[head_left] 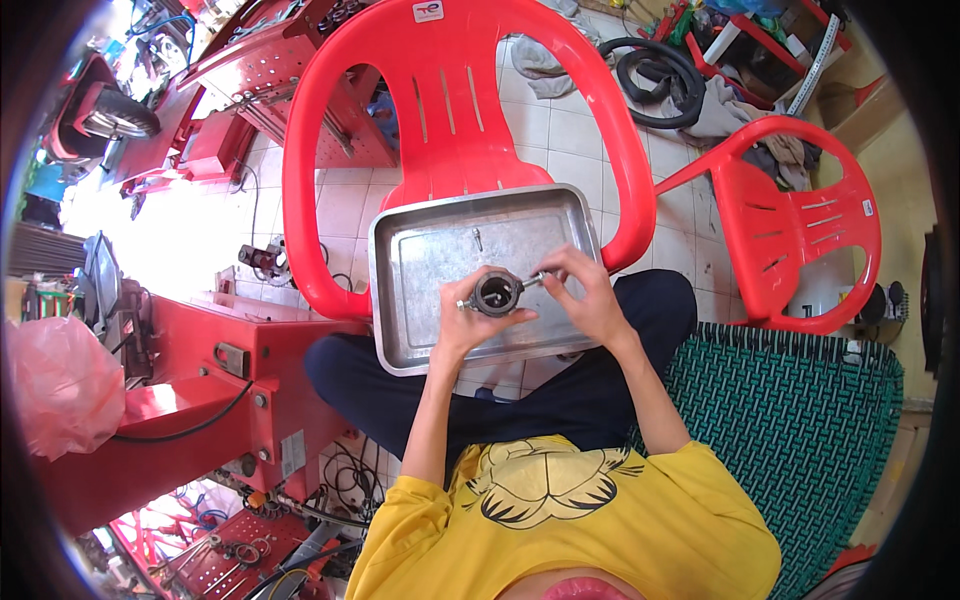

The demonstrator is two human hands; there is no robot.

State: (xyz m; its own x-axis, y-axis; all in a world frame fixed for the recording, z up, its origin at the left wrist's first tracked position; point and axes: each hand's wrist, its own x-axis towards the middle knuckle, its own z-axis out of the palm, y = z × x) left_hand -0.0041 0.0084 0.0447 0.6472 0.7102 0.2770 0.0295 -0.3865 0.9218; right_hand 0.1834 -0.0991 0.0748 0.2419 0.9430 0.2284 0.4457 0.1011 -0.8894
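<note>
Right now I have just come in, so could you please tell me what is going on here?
A seated person is working with both hands over a metal tray. The left hand holds a round, hollow metal part. The right hand pinches a small metal piece at its right side; whether it is fixed there, I cannot tell. Another small metal piece lies in the tray, which seems to rest on a red chair.

Glare bleaches the floor [190, 232] at left, with dark, curved edges.
</note>
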